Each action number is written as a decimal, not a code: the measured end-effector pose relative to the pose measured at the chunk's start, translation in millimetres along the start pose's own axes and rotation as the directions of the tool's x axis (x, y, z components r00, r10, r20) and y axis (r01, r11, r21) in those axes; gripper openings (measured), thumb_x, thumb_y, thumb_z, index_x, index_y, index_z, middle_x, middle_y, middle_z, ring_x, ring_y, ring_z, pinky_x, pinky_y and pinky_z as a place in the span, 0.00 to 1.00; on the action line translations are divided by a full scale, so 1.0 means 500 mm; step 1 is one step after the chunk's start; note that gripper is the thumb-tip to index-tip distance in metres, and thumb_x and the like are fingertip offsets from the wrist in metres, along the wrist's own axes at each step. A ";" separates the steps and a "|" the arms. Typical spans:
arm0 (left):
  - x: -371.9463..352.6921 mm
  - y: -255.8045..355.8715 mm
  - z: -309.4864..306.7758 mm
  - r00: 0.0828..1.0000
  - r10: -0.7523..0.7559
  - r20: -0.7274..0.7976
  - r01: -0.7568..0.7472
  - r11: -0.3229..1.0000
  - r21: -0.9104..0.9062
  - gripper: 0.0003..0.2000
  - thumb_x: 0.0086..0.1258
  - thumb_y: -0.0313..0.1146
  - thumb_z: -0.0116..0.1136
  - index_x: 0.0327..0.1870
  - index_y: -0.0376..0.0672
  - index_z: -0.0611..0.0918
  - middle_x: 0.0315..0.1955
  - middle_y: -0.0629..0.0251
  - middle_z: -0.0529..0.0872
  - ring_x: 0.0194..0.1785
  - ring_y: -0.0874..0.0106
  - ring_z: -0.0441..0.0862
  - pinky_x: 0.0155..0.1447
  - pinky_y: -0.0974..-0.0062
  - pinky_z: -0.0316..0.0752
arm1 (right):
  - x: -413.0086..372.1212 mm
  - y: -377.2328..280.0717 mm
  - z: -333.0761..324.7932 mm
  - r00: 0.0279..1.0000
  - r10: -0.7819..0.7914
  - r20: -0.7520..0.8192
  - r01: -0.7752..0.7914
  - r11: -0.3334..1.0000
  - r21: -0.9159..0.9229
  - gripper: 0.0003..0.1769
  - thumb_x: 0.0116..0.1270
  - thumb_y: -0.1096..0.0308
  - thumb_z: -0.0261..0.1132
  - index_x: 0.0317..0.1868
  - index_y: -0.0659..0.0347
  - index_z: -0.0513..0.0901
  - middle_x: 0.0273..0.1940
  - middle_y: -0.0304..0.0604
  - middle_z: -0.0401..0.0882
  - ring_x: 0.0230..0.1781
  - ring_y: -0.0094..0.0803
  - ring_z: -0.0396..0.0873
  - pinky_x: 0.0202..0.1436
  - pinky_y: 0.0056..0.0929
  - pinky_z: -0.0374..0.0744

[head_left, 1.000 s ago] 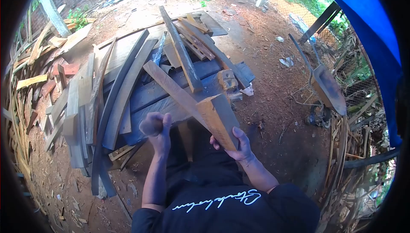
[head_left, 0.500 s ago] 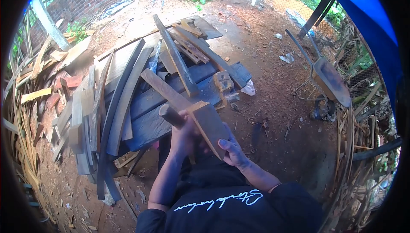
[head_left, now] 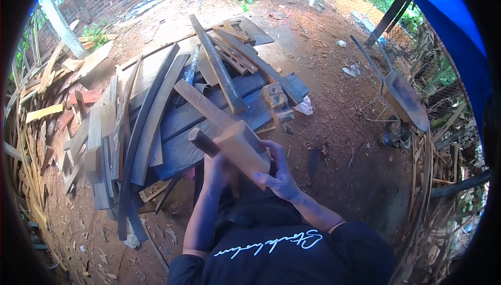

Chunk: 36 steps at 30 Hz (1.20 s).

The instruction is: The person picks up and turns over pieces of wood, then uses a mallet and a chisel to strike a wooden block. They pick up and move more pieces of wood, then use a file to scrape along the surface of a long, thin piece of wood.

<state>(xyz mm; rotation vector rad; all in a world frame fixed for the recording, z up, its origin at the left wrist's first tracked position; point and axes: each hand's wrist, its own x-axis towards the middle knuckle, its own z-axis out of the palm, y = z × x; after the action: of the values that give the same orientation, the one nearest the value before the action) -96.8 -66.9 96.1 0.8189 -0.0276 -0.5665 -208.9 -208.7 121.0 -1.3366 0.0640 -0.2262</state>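
A thick, pale brown rectangular wooden block [head_left: 242, 148] is held tilted in front of my body. My right hand [head_left: 279, 176] closes round its near right end, thumb on the face towards me and fingers along the far side. My left hand [head_left: 215, 169], partly blurred, is wrapped round a dark, round-ended wooden piece [head_left: 202, 142] beside the block's left edge. Its exact kind is hidden by the hand and block. Just beyond the block, a brown plank [head_left: 201, 101] slants over the dark workbench [head_left: 182, 152].
Long dark wooden strips [head_left: 151, 123] and a long beam [head_left: 216, 66] lie across the bench. A cut wooden block [head_left: 275, 97] sits at its right edge. Scrap wood [head_left: 86, 97] is heaped at left; a wheelbarrow [head_left: 402, 97] stands at right. A blue tarp [head_left: 449, 8] hangs overhead.
The block has turned in my hands and shifted left, showing a broader end and side. My right hand has moved up and left with it; the round piece stays close by.
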 end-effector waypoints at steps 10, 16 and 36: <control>0.000 -0.002 -0.071 1.000 -0.004 0.017 0.007 0.990 -0.141 0.20 0.66 0.31 0.62 0.58 0.38 0.73 0.48 0.59 0.80 0.50 0.66 0.81 0.56 0.62 0.77 | 0.017 -0.016 0.024 0.934 -0.348 0.085 0.316 0.690 -0.651 0.47 0.52 0.62 0.78 0.68 0.63 0.61 0.61 0.52 0.68 0.62 0.39 0.70 0.65 0.37 0.70; -0.006 0.035 -0.091 0.991 0.013 -0.130 -0.030 0.991 -0.133 0.13 0.70 0.31 0.58 0.53 0.44 0.75 0.32 0.68 0.80 0.26 0.79 0.71 0.32 0.77 0.67 | 0.038 0.019 0.002 0.967 -0.246 -0.073 0.150 0.775 -0.614 0.46 0.53 0.60 0.77 0.68 0.63 0.63 0.62 0.52 0.68 0.63 0.40 0.69 0.66 0.37 0.68; -0.005 0.068 -0.155 0.886 0.046 -0.462 -0.157 0.966 -0.205 0.06 0.68 0.31 0.62 0.41 0.52 0.77 0.26 0.77 0.75 0.24 0.81 0.73 0.29 0.79 0.68 | 0.332 0.185 -0.579 0.692 -0.420 -0.587 -0.021 0.801 -0.599 0.44 0.57 0.54 0.75 0.66 0.66 0.61 0.58 0.53 0.69 0.58 0.40 0.70 0.63 0.39 0.69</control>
<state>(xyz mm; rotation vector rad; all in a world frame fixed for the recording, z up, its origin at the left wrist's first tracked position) -64.5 5.5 66.9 0.6934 0.4197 -0.2587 -85.9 -498.7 -22.5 -1.7904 0.6805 -0.9879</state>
